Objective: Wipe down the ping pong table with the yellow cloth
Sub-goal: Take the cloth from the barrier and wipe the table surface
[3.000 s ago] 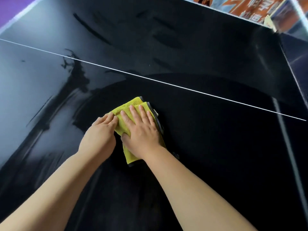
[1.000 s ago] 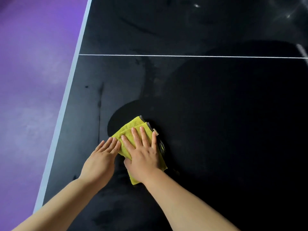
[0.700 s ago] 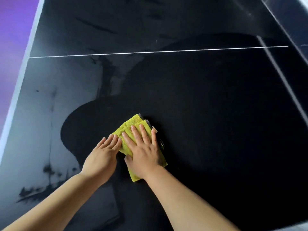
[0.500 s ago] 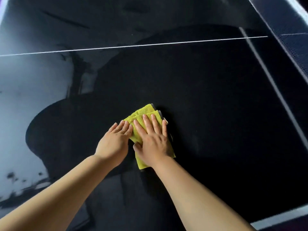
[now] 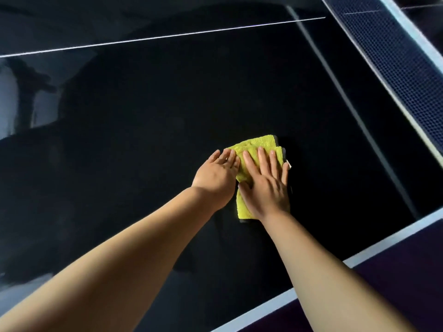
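Since approx. 0.5 s ago, both hands and the yellow cloth (image 5: pixel 261 143) sit further right in my feed, nearer the net (image 5: pixel 395 56); more of the table's white edge (image 5: pixel 359 255) shows at lower right. Hand pose looks unchanged.

I see the cloth folded, lying flat on the dark glossy table (image 5: pixel 143 104), centre-right of view. On top of it the right hand (image 5: pixel 266 188) lies palm-down, fingers (image 5: pixel 262 161) straight and spread, pressing, not curled round anything. Just beside it the left hand (image 5: pixel 215 178) is also flat, fingers (image 5: pixel 227 159) straight and together, tips touching the cloth's left edge. Both forearms are bare, reaching in from bottom of frame.

A thin white line (image 5: pixel 167 37) crosses the table further out. The net runs diagonally at upper right w/ a white top band. Dark purple floor (image 5: pixel 407 271) shows past the edge, bottom right.
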`<action>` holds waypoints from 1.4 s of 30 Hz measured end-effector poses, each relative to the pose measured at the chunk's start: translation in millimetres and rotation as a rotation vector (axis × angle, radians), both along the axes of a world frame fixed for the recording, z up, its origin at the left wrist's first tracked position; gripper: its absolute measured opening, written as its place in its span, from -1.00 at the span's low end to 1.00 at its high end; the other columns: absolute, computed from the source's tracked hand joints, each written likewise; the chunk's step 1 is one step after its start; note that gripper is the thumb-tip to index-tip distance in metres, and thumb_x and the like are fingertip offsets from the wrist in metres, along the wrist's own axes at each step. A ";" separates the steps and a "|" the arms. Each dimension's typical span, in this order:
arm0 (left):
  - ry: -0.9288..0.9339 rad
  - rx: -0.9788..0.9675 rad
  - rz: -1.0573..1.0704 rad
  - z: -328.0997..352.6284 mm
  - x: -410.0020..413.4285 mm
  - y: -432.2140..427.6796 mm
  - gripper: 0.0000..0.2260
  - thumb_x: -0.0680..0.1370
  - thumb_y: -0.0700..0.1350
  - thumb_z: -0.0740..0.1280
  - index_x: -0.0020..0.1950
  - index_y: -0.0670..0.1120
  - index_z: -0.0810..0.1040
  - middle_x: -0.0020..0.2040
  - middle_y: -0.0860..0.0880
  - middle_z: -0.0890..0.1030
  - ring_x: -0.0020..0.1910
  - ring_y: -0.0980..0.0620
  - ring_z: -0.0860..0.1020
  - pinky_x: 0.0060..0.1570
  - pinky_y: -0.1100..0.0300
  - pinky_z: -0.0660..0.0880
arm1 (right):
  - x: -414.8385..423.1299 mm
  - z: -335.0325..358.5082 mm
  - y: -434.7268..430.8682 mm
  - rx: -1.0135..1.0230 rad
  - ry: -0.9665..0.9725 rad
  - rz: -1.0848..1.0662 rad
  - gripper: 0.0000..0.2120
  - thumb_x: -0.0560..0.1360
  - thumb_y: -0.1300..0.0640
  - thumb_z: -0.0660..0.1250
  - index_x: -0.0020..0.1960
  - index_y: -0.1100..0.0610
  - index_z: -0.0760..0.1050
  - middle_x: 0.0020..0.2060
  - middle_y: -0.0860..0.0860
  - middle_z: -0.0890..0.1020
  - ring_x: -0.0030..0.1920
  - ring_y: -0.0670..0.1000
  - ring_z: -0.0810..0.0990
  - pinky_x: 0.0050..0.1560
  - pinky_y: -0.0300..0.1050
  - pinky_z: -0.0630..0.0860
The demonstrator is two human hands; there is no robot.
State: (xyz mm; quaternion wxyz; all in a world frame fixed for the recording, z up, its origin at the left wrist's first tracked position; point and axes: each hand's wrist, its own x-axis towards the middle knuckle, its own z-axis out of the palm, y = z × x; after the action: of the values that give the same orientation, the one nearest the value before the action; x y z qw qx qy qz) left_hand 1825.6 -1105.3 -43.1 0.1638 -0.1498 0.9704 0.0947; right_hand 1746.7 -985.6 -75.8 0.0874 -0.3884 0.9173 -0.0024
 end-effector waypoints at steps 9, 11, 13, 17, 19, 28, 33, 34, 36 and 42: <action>-0.005 -0.001 -0.175 -1.0 107.2 8.0 -0.51 0.65 -0.06 -0.10 0.54 -0.14 -0.16 0.55 -0.10 -0.14 0.52 -0.01 -0.19 0.42 0.08 -0.32 | 113.0 1.7 21.0 0.105 0.032 -0.083 -0.29 0.46 -0.25 -0.10 0.59 -0.11 -0.04 0.57 0.13 0.03 0.56 0.23 -0.07 0.47 0.34 -0.17; -0.006 -0.002 -0.172 -0.5 144.2 -2.8 -0.51 0.65 -0.06 -0.09 0.54 -0.14 -0.16 0.55 -0.10 -0.14 0.52 -0.01 -0.19 0.42 0.08 -0.32 | 151.9 4.2 8.3 0.114 0.024 -0.083 -0.29 0.47 -0.24 -0.06 0.58 -0.09 -0.03 0.57 0.15 0.06 0.56 0.24 -0.04 0.45 0.32 -0.19; -0.008 -0.004 -0.154 0.1 182.1 -16.8 -0.51 0.65 -0.06 -0.09 0.54 -0.14 -0.17 0.55 -0.10 -0.14 0.52 0.00 -0.19 0.44 0.08 -0.31 | 190.0 5.7 -9.4 0.112 0.004 -0.070 -0.29 0.46 -0.23 -0.04 0.58 -0.09 -0.01 0.56 0.16 0.09 0.55 0.26 0.00 0.44 0.32 -0.20; -0.014 -0.027 -0.089 3.4 259.0 -52.5 -0.51 0.64 -0.09 -0.10 0.54 -0.13 -0.16 0.55 -0.09 -0.13 0.52 0.01 -0.18 0.46 0.08 -0.29 | 262.0 7.8 -53.6 0.101 -0.016 -0.033 -0.28 0.44 -0.23 -0.04 0.58 -0.09 -0.02 0.56 0.17 0.09 0.55 0.27 -0.01 0.42 0.34 -0.19; -0.036 -0.045 -0.045 5.3 299.5 -70.9 -0.51 0.64 -0.10 -0.11 0.54 -0.12 -0.17 0.55 -0.08 -0.14 0.52 0.02 -0.18 0.46 0.08 -0.28 | 296.7 8.2 -76.8 0.122 -0.031 0.046 -0.30 0.52 -0.23 -0.02 0.58 -0.12 -0.19 0.58 0.14 -0.13 0.55 0.24 -0.23 0.43 0.34 -0.30; -0.008 -0.103 0.192 1.0 482.3 -119.3 -0.51 0.63 -0.13 -0.10 0.54 -0.10 -0.17 0.54 -0.04 -0.14 0.52 0.02 -0.17 0.46 0.11 -0.29 | 450.0 12.2 -155.5 0.195 -0.077 0.332 -0.28 0.59 -0.26 0.01 0.54 -0.15 -0.38 0.53 0.11 -0.36 0.49 0.22 -0.46 0.40 0.37 -0.37; 0.049 -0.100 0.338 -3.9 570.4 -106.2 -0.48 0.50 -0.14 -0.11 0.46 -0.19 0.22 0.45 -0.13 0.28 0.44 -0.05 0.25 0.41 0.04 0.01 | 519.4 10.8 -154.1 0.173 -0.105 0.489 -0.31 0.60 -0.22 0.03 0.56 -0.16 -0.30 0.55 0.10 -0.32 0.51 0.21 -0.40 0.40 0.38 -0.36; 0.086 -0.090 0.361 -5.3 585.2 -100.3 -0.51 0.46 -0.19 0.03 0.38 -0.22 0.37 0.35 -0.15 0.44 0.35 -0.08 0.39 0.37 -0.02 0.16 | 530.3 11.3 -149.4 0.177 -0.118 0.521 -0.32 0.60 -0.21 0.05 0.56 -0.17 -0.29 0.55 0.10 -0.32 0.51 0.21 -0.41 0.41 0.37 -0.36; 0.118 -0.048 0.403 -5.4 608.6 -84.3 -0.54 0.38 -0.26 0.18 0.26 -0.24 0.52 0.23 -0.16 0.55 0.22 -0.11 0.52 0.38 0.03 0.26 | 545.7 12.9 -137.0 0.185 -0.151 0.577 -0.32 0.61 -0.16 0.06 0.55 -0.17 -0.29 0.54 0.09 -0.34 0.47 0.17 -0.48 0.41 0.36 -0.37; 0.074 -0.035 0.444 -0.5 613.4 -38.8 -0.49 0.31 -0.28 0.14 0.24 -0.21 0.54 0.22 -0.11 0.57 0.23 -0.06 0.49 0.37 0.18 0.03 | 538.2 13.7 -96.2 0.146 -0.201 0.711 -0.31 0.59 -0.08 0.10 0.57 -0.15 -0.24 0.56 0.04 -0.30 0.50 0.14 -0.43 0.43 0.27 -0.44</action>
State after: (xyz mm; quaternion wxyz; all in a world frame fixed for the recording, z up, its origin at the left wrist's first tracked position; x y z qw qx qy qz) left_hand 2439.1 -1144.1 -43.6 0.1004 -0.3589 0.9206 0.1170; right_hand 2284.9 -1081.9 -62.1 0.1999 -0.6733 0.7097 0.0556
